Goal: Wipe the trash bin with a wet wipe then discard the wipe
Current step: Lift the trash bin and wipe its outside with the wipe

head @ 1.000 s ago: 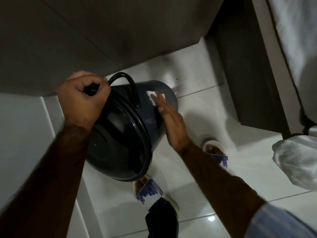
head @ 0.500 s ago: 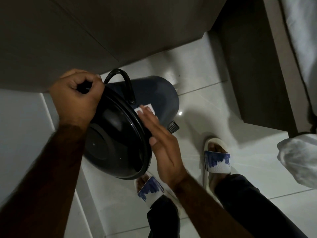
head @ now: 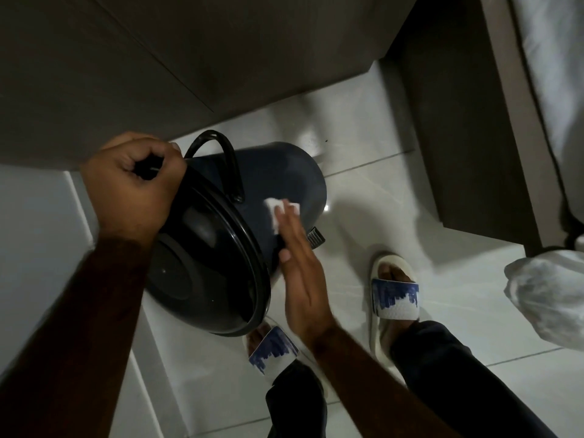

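Observation:
A dark blue pedal trash bin (head: pixel 278 172) with a black lid (head: pixel 205 263) is tilted over the white tiled floor, lid toward me. My left hand (head: pixel 132 191) is closed on the bin's upper rim beside the black carry handle (head: pixel 227 159). My right hand (head: pixel 300 273) lies flat against the bin's side wall, fingers straight, pressing a small white wet wipe (head: pixel 278 213) under the fingertips. The bin's foot pedal (head: pixel 316 237) sticks out just right of my fingers.
A dark cabinet (head: pixel 189 74) stands behind the bin, another dark unit (head: pixel 467 121) at the right. My feet in white and blue slides (head: pixel 395 298) are below the bin. A white plastic bag (head: pixel 550 295) sits at the right edge.
My right hand slid the wipe down toward the lid, then back up the bin's side. The left hand kept its hold on the rim.

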### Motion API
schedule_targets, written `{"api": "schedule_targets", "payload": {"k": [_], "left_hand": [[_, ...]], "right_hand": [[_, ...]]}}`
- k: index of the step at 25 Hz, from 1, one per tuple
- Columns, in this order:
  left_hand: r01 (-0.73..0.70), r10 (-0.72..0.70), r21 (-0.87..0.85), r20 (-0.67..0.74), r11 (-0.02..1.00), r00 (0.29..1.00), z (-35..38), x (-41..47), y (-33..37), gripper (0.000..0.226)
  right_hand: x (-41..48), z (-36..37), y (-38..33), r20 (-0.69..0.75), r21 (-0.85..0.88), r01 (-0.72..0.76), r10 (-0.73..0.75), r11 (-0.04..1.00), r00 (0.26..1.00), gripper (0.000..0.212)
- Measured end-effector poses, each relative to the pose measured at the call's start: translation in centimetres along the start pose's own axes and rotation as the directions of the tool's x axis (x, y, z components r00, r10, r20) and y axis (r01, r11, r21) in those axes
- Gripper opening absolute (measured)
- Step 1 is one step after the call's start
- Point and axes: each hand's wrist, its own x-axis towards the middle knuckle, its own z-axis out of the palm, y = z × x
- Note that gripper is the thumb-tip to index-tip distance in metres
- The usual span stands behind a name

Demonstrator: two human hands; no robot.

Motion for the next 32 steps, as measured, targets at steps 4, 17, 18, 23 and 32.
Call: {"api": "schedule_targets", "payload": {"k": [4,17,18,23,32], "left_hand": [[0.012,-0.011,0.006,-0.017,1.000,1.000,0.1,0.2,0.4,0.015],[-0.004,-0.003,0.142,0.051,0.990,0.999,1.2,1.8,2.6,0.022],[-0.029,0.018,0.151,0.077,0.988,0.997,1.4,1.9,2.9,0.024],[-0.087,0.044,0.240,0.180,0.967,0.983,3.5,2.5,5.6,0.021],[-0.304,0.201,0.198,0.416,0.932,0.887,11.4,2.7,10.7,0.026]], "right_hand": [[6.7,-1.5,5.5,-0.194,0.271,-0.311,0.368,0.911,0.909,0.065],[6.8,-5.2,2.7,-0.020,0.118,-0.219,0.223,0.968,0.975,0.046],[5.1,-5.2,3.0,-0.064,0.161,-0.262,0.275,0.951,0.959,0.045],[5.6,-5.2,3.2,-0.323,0.272,-0.414,0.488,0.869,0.811,0.030],[5.9,-14.3,1.9,-0.343,0.656,-0.433,0.755,0.618,0.559,0.024]]}}
